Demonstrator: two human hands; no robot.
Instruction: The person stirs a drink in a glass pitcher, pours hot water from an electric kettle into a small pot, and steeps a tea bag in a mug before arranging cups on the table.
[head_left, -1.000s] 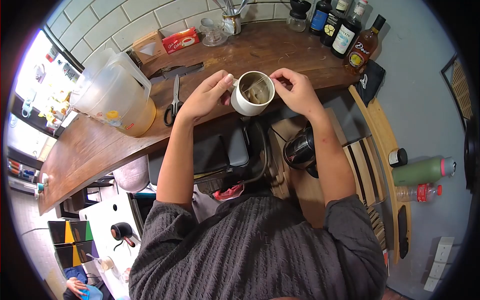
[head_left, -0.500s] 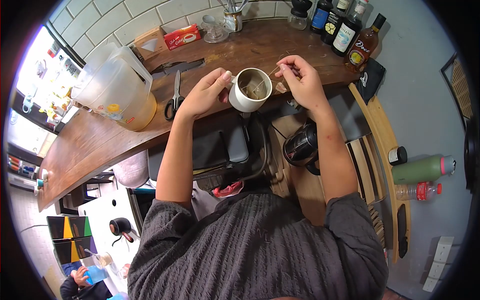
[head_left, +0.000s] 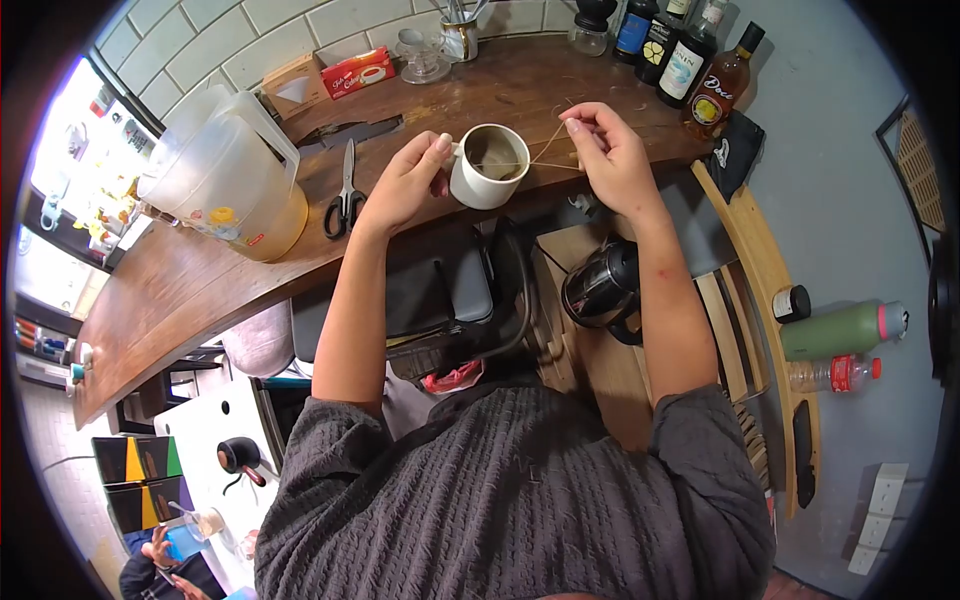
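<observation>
A white mug (head_left: 483, 190) with dark liquid inside is tilted a little near the front edge of the wooden counter. My left hand (head_left: 408, 182) is closed on its handle, to the left. Thin strings (head_left: 549, 147) run from the mug's rim and inside to my right hand (head_left: 615, 160), which pinches them between thumb and fingers. Something like a tea bag lies in the liquid, mostly under the surface. Black-handled scissors (head_left: 346, 190) lie left of my left hand.
Left stands a big plastic pitcher (head_left: 245, 185) with amber liquid. Behind are a red box (head_left: 358, 73), a glass cup on saucers (head_left: 425, 62) and syrup bottles (head_left: 722, 85). Below the counter sits a black kettle (head_left: 604, 285). Another person's hand (head_left: 158, 547) shows at lower left.
My right hand has moved slightly right, away from the mug, and the strings are now stretched out. The tea bag has sunk lower in the liquid. The mug has shifted slightly left.
</observation>
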